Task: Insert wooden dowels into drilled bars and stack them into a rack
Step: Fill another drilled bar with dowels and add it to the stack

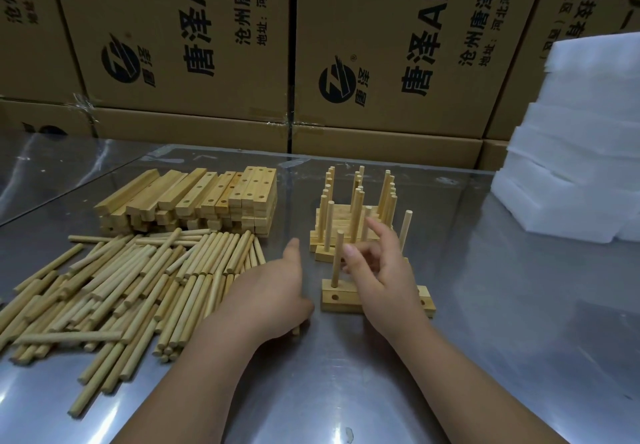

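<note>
Two hands worked low on the worktop [502, 305]. The right hand [384, 277] hovered with its fingers [377, 232] loosely spread and slightly blurred, released and holding nothing that showed, over a drilled bar [341, 300] lying flat under it. One upright dowel [337, 260] stood in the bar's left end, just at 9 o'clock of those fingers. The left hand [270, 291] lay palm down at 9 o'clock of the bar, thumb pointing to 12, its fingers curled over the near edge of the loose dowel pile [121, 288]. A dowel end [296, 331] peeped out beneath them, but I could not tell whether they gripped it.

At 12 o'clock of the bar stood the rack [349, 225] of stacked bars bristling with upright dowels. The stack of unfilled bars [194, 201] lay at 11 o'clock, behind the pile. White foam slabs [581, 149] were stacked at 2 o'clock, and printed cartons [207, 45] walled the far edge at 12.
</note>
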